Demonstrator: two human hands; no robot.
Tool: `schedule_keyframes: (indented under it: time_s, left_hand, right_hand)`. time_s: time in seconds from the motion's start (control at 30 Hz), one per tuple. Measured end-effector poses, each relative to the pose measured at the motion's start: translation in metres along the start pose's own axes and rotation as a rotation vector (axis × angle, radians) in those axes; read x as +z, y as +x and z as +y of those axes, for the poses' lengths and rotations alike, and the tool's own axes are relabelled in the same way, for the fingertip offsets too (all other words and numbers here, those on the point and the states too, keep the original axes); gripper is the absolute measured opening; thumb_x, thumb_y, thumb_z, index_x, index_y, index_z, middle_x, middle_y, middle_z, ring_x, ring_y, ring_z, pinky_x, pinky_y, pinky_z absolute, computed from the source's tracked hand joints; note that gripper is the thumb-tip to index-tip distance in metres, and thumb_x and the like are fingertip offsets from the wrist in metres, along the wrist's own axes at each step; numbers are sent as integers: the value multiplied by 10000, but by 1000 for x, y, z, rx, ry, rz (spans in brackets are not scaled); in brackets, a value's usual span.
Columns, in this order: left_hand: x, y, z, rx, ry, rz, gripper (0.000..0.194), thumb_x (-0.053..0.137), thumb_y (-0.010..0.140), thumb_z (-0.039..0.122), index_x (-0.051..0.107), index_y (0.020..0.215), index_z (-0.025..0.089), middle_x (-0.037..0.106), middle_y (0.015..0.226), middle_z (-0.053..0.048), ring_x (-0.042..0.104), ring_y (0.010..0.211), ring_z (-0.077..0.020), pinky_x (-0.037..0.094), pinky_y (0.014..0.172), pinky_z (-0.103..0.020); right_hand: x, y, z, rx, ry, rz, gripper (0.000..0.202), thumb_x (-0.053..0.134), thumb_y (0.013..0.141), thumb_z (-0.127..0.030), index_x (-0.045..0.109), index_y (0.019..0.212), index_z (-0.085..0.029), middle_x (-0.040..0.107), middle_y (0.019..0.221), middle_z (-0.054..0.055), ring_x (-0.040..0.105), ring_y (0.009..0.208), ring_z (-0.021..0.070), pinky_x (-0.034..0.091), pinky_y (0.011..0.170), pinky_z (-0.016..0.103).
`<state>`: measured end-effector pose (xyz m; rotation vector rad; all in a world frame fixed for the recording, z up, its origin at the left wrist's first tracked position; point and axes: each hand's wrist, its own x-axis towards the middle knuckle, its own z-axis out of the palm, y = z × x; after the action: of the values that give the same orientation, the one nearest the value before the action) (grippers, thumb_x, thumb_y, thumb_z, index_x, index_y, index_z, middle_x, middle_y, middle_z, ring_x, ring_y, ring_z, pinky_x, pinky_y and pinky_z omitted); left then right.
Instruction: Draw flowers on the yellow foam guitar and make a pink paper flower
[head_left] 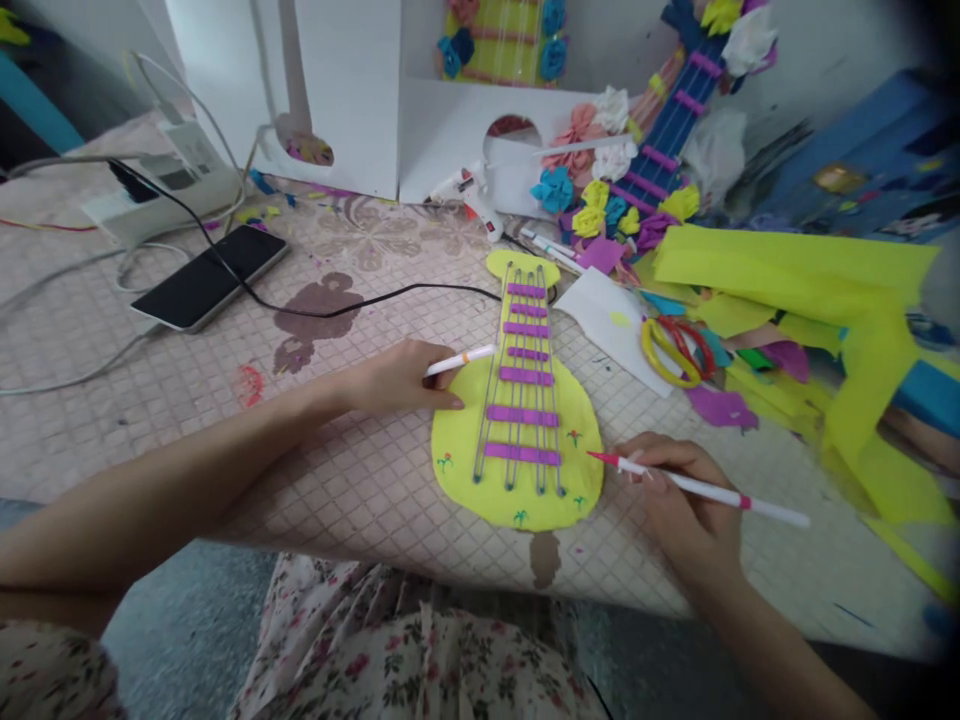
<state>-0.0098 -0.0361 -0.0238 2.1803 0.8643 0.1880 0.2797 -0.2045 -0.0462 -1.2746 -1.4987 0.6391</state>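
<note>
A yellow paper guitar (465,450) with purple cross strips and grey strings lies flat in front of me, its neck pointing away. Small green plants are drawn near its lower edge, and two of them bear red marks. My right hand (686,500) grips a red felt-tip pen (705,487), its tip over the guitar's right side; whether it touches cannot be told. On the guitar's left edge rests my left hand (405,378), closed around a white pen with an orange band (461,361).
A phone (214,277) and a power strip (165,195) with cables lie left. A glue gun (471,200) sits behind the guitar. Scissors (667,352), yellow paper scraps (787,270) and a blue guitar with paper flowers (667,135) are on the right. White cardboard (345,90) stands behind.
</note>
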Motion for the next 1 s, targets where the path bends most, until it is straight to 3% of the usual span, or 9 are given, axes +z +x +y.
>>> schedule_keyframes:
  time_s: [0.27, 0.33, 0.77, 1.0]
  left_hand:
    - [0, 2, -4, 12, -3, 0, 326, 619, 725, 394, 401, 632, 169, 390, 549, 71, 331, 507, -57, 257, 491, -189]
    - [0, 2, -4, 20, 2, 5, 327, 624, 722, 399, 411, 631, 167, 393, 548, 72, 331, 508, -56, 257, 496, -192]
    - [1, 1, -3, 5, 37, -3, 307, 621, 724, 392, 425, 649, 167, 423, 569, 60, 368, 527, -67, 280, 519, -201]
    - [2, 0, -2, -4, 56, -1, 302, 616, 727, 399, 441, 654, 163, 433, 569, 56, 379, 524, -68, 290, 532, -204]
  right_hand:
    - [19, -12, -23, -180, 48, -379, 274, 532, 792, -78, 584, 1024, -214, 613, 785, 43, 584, 758, 190, 508, 648, 379]
    - [24, -11, -26, -219, 9, -421, 309, 543, 774, -59, 580, 1039, -214, 609, 788, 43, 578, 759, 186, 504, 633, 365]
    - [34, -10, -29, -227, -28, -408, 297, 549, 758, -42, 569, 999, -215, 622, 765, 39, 600, 723, 176, 510, 621, 341]
    - [33, -8, -32, -257, -169, -365, 201, 548, 774, -105, 577, 940, -215, 672, 759, 35, 654, 729, 159, 549, 661, 284]
